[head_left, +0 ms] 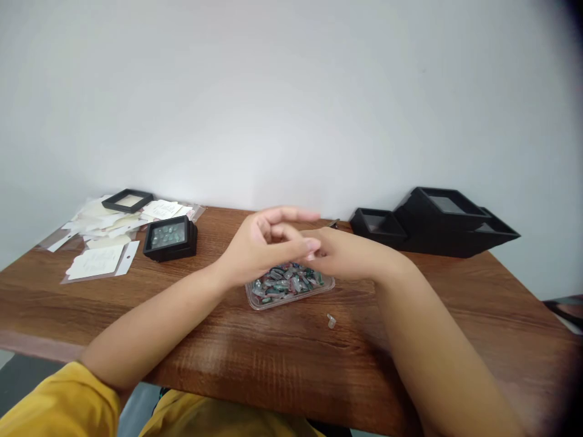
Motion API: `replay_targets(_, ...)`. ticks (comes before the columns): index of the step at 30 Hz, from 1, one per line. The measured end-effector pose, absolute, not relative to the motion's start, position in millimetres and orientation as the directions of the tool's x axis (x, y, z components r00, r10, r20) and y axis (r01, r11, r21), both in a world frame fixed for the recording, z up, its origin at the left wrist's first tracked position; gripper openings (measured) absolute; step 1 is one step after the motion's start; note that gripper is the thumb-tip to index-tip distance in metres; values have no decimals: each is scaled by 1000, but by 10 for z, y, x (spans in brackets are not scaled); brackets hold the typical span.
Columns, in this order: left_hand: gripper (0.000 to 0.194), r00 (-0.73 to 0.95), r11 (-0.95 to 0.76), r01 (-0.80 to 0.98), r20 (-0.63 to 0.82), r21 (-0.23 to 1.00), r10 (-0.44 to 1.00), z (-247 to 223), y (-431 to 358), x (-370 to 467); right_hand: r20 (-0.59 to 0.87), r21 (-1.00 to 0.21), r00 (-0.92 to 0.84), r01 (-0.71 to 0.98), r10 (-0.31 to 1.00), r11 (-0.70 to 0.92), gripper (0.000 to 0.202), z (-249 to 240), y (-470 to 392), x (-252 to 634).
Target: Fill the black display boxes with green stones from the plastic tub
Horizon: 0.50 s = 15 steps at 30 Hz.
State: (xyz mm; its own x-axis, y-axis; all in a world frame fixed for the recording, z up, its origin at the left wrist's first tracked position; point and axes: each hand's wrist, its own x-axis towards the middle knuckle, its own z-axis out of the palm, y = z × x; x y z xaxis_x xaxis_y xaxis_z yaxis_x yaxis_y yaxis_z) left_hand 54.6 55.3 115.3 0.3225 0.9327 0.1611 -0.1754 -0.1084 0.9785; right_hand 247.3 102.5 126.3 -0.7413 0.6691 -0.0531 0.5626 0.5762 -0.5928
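My left hand [268,244] is raised above the clear plastic tray [291,298]. Its index finger reaches out to the right, while the thumb and other fingers curl in toward each other; whatever they may pinch is hidden. My right hand [341,252] meets it from the right, bent at the wrist, its fingers mostly behind the left fingertips. Polished stone chips [286,282] in green, grey, clear and reddish tones fill the tray, which the hands partly cover. Two small clear pieces [331,321] lie on the wooden table [255,352] in front of the tray.
At the left are white cards [98,261] in plastic sleeves, a black frame box [128,201] and stacked black boxes with a window [169,237] showing greenish stones. More black boxes [446,224] stand at the back right against the wall [291,109]. A small dark object [334,223] shows behind my right hand.
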Motion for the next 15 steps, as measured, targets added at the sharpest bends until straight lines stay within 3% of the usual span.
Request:
replay_targets(3,42,215,-45,-67,58,997,975,764,520,380,-74,-633,-704,581,707,512,28,1308,1013,2496)
replay_targets(7,47,-30,-11,-49,9,999,1000,481,458,179,100,-773,-700,393,707,498,26,1371,947,2475)
replay_targets(10,52,-59,-54,-67,50,996,997,482,427,141,185,-787,-707,309,682,534,27,1341,897,2370)
replay_targets(15,52,-32,-69,-110,66,992,997,515,406,169,268,-707,-739,285,618,647,23,1189,890,2159)
